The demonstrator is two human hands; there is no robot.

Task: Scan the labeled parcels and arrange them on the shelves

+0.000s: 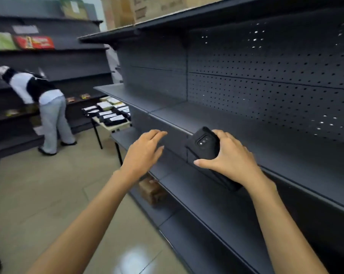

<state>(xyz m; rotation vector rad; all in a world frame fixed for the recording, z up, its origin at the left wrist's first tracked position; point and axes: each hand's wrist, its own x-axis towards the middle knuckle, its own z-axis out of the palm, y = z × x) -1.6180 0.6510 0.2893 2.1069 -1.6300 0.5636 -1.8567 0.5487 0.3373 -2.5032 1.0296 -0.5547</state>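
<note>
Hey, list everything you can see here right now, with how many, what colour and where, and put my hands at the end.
Dark grey metal shelving unit: one, perforated back, right side, its near shelves bare.
Black phone-like scanner: one, at the shelf edge, in the right hand.
Black parcels with white labels: several, on the small table.
Beige table with black legs: one, middle distance, beside the shelving.
Brown cardboard boxes: a few, on the top shelf.
Brown parcel: one, low shelf, under the left hand.
Second grey shelving: one, far left, holding red and green packs.
Another person: one, white top, grey trousers, bent at the far shelving.
Left hand: open, empty.
Right hand: gripping the scanner.
</note>
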